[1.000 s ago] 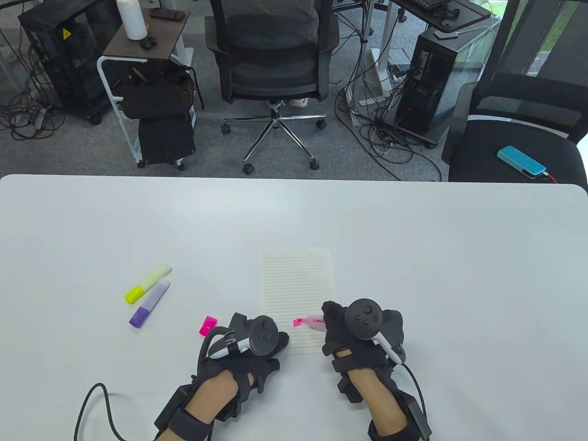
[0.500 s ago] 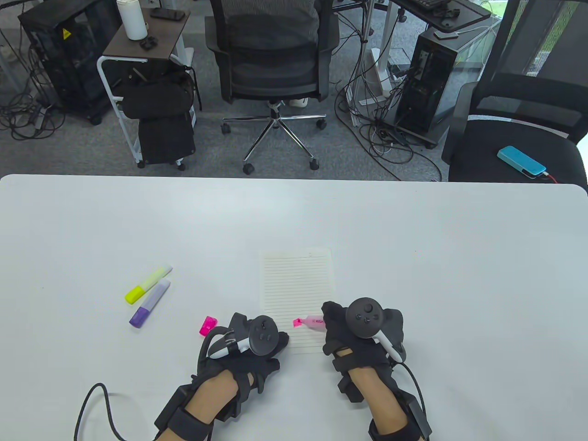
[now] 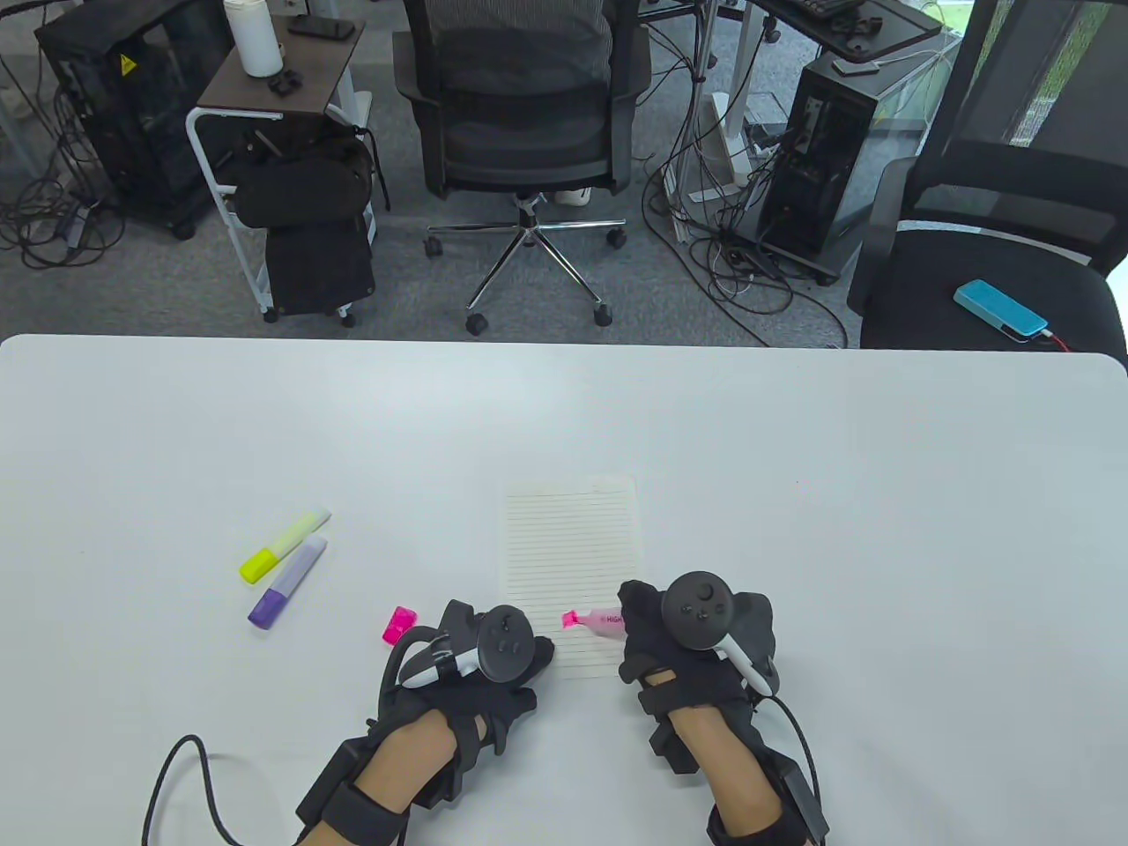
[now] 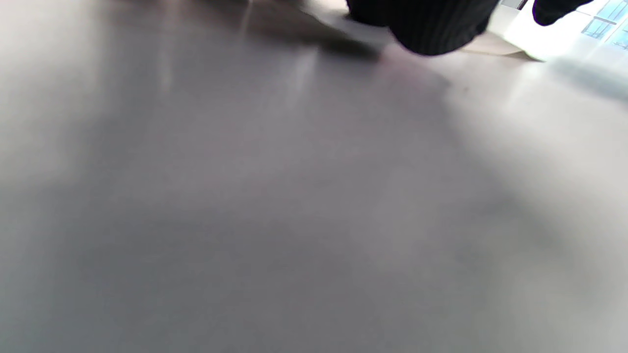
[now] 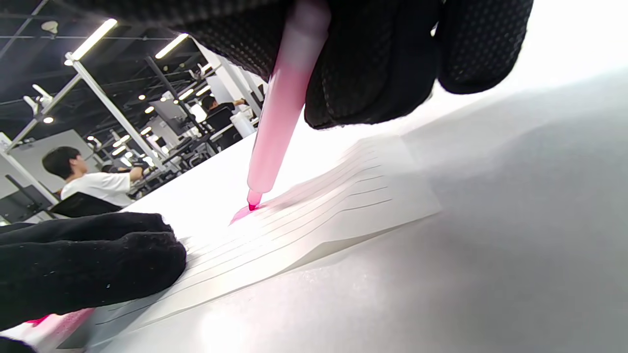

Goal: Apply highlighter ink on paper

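Observation:
A lined sheet of paper (image 3: 571,564) lies on the white table (image 3: 793,493). My right hand (image 3: 670,634) grips an uncapped pink highlighter (image 3: 592,619). In the right wrist view the highlighter (image 5: 282,113) has its tip on the paper (image 5: 343,196), on a small pink mark (image 5: 241,214). My left hand (image 3: 502,656) rests its fingers on the paper's near left corner and holds nothing; it also shows in the right wrist view (image 5: 88,260). The pink cap (image 3: 399,625) lies on the table left of my left hand.
A yellow highlighter (image 3: 284,545) and a purple highlighter (image 3: 287,582) lie capped side by side at the left of the table. A black cable (image 3: 189,775) trails from my left wrist. Office chairs and computers stand beyond the far table edge.
The pink highlighter's tip has barely shifted on the paper. Both hands stay where they were.

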The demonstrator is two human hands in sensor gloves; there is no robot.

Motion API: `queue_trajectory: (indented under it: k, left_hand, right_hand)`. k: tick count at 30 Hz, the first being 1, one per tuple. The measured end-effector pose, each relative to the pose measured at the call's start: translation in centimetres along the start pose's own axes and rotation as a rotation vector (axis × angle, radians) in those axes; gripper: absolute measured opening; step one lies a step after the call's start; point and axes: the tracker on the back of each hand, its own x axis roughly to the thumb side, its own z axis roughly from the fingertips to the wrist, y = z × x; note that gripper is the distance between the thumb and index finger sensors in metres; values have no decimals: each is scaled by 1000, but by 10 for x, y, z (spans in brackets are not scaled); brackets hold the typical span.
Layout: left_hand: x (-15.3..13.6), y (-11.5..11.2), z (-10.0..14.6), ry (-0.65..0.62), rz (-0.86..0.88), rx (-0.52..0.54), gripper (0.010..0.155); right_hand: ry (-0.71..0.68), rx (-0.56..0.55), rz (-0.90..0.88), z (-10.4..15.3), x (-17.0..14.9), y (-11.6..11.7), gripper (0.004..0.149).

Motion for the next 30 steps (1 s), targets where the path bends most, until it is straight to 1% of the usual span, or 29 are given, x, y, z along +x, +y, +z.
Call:
queue_trajectory:
  k: [3, 5, 10, 12, 15, 20, 23, 26, 30]
  left_hand:
    - [0, 0, 0, 0, 0, 0, 66]
    - [0, 0, 0, 0, 1, 0, 66]
    - [0, 0, 0, 1, 1, 0, 66]
    - [0, 0, 0, 1, 1, 0, 66]
    - [0, 0, 0, 1, 1, 0, 66]
    - [0, 0, 0, 1, 2, 0, 66]
    - [0, 0, 0, 1, 2, 0, 66]
    - [0, 0, 0, 1, 2, 0, 66]
    - [0, 0, 0, 1, 2, 0, 66]
  right_hand:
    - [-13, 37, -32, 0, 2, 3, 38]
    - [2, 26, 14, -1, 3, 2, 38]
    - [-2, 9, -6, 0, 2, 1, 38]
    - [-20, 19, -42, -1, 2, 4, 38]
    - [5, 11, 13, -1, 4, 4, 39]
    - [0, -2, 2, 0, 3, 2, 38]
    - [-15, 9, -35, -1, 3, 6, 39]
    - [-17, 10, -2, -2, 4, 8, 39]
    - [-5, 32, -12, -2, 4, 7, 39]
